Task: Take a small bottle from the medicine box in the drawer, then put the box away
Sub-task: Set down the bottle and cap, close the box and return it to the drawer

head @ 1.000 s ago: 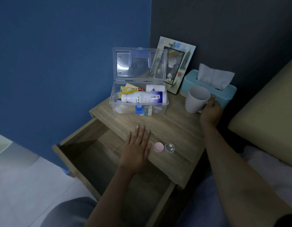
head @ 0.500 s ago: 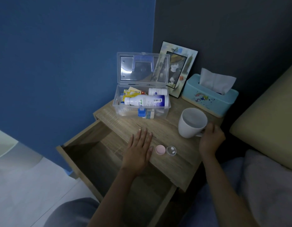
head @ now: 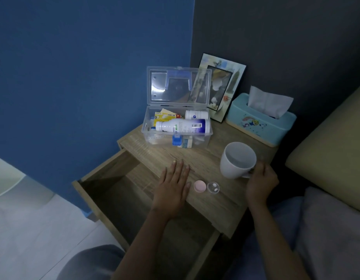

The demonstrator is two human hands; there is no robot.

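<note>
Lying flat, the left hand (head: pixel 172 187) spreads its fingers on the nightstand (head: pixel 213 203); the right hand (head: pixel 260 181) apparently grips the mug (head: pixel 236 160).

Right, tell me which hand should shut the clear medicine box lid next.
Left. The left hand lies flat and free on the wooden nightstand, in front of the clear plastic medicine box; the right hand holds the white mug.

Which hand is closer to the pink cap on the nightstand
Left. The left hand lies flat just beside the pink cap; the right hand grips the white mug farther off.
</note>
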